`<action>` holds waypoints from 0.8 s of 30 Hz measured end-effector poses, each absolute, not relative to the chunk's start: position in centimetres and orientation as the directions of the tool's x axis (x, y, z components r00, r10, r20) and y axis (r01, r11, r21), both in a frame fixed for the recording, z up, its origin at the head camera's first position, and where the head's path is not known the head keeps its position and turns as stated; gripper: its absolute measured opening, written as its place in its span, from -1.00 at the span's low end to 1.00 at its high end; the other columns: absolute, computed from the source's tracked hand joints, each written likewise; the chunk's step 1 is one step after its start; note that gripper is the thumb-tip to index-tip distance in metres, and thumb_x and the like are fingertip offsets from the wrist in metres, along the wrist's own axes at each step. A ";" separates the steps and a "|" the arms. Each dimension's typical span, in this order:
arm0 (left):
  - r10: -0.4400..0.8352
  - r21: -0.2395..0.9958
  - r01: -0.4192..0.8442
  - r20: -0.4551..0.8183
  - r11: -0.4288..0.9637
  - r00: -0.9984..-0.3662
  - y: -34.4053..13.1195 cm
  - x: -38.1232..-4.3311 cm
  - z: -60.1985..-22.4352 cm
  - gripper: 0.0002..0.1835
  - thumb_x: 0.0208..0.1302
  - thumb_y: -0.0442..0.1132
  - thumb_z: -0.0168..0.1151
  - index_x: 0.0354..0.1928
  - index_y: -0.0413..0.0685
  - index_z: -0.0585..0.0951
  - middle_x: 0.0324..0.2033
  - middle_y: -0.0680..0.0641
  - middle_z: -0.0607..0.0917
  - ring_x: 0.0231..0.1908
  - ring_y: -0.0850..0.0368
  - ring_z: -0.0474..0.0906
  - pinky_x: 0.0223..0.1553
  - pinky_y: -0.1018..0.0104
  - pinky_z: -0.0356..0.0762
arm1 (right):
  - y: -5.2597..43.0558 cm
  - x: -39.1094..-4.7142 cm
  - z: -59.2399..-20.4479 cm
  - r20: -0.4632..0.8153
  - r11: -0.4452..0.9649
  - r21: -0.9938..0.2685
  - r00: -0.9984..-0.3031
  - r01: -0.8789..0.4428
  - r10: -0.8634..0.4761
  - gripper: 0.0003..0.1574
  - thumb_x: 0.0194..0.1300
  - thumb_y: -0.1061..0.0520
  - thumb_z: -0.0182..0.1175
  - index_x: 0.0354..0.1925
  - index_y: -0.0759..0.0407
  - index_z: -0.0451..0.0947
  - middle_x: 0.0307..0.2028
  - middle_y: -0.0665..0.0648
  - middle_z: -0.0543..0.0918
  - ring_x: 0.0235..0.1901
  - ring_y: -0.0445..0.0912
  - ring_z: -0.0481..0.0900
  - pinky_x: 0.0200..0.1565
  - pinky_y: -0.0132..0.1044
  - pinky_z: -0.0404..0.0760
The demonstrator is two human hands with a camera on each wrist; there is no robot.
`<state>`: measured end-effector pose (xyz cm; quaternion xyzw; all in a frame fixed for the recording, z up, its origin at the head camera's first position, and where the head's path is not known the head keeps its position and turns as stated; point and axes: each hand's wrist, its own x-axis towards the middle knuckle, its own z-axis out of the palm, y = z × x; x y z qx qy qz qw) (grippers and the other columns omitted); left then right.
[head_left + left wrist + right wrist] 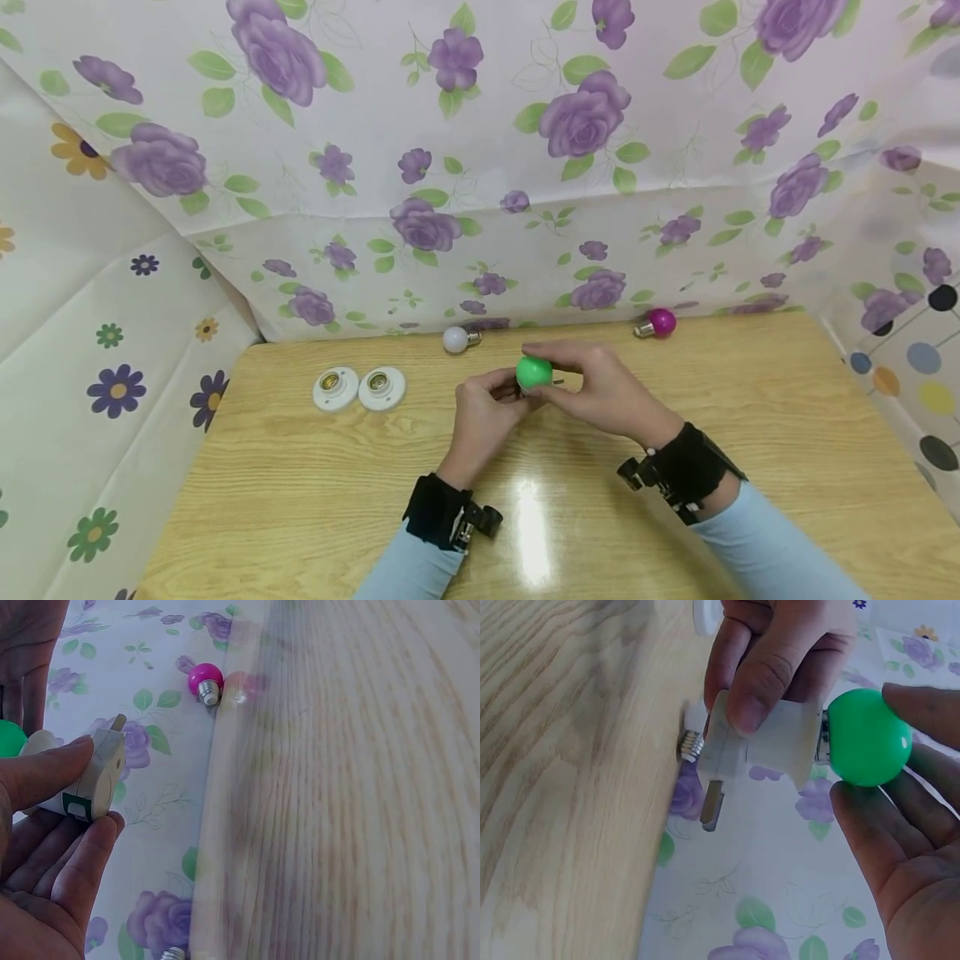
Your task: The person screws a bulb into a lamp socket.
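My left hand (480,417) grips a white plug-in lamp socket (780,739) between thumb and fingers. A flat metal prong (712,806) sticks out from the socket's plug end. At the socket's mouth sits a green light bulb (870,737), a sliver of its metal base showing between the two. My right hand (607,392) holds the bulb's round globe between thumb and fingertips. How deep the base goes into the socket is hidden.
Two round white lamp holders (335,389) lie side by side at the table's left. Along the back edge of the wooden table (300,483) lie a white bulb (455,339) and a magenta bulb (662,322). Behind rises a flowered cloth (360,275).
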<state>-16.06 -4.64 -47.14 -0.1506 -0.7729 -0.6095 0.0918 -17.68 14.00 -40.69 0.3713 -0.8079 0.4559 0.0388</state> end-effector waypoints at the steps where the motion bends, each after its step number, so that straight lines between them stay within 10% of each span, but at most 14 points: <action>1: 0.123 0.916 0.341 0.322 0.209 -0.939 -4.6 -16.1 -47.3 -0.66 0.02 -0.10 0.41 -0.11 0.05 0.65 -0.28 0.10 0.67 -0.31 0.24 0.61 -0.31 0.35 0.56 | 14.0 -17.7 -40.7 0.394 0.310 -0.715 -0.727 -0.627 -0.563 -0.38 0.14 0.14 0.31 0.19 0.01 0.43 0.10 -0.03 0.49 0.06 -0.17 0.45 0.03 -0.19 0.44; 13: 0.097 0.930 0.326 0.313 0.170 -0.945 -4.1 -15.4 -45.7 -0.68 0.02 -0.27 0.40 -0.13 -0.14 0.65 -0.25 -0.07 0.67 -0.27 0.12 0.62 -0.30 0.33 0.55 | 13.6 -17.4 -41.0 0.407 0.363 -0.731 -0.796 -0.578 -0.449 -0.47 0.15 0.01 0.31 0.11 0.00 0.52 0.06 -0.05 0.52 0.01 -0.20 0.48 -0.14 -0.24 0.54; 24: 0.075 0.907 0.352 0.345 0.232 -0.936 -4.1 -15.9 -47.3 -0.69 0.06 -0.08 0.38 -0.12 0.07 0.66 -0.25 0.10 0.66 -0.26 0.30 0.59 -0.28 0.38 0.54 | 12.8 -17.1 -42.4 0.527 0.284 -0.740 -0.788 -0.610 -0.317 -0.51 0.03 0.08 0.39 -0.02 0.09 0.58 -0.03 -0.03 0.58 -0.06 -0.18 0.53 -0.20 -0.24 0.56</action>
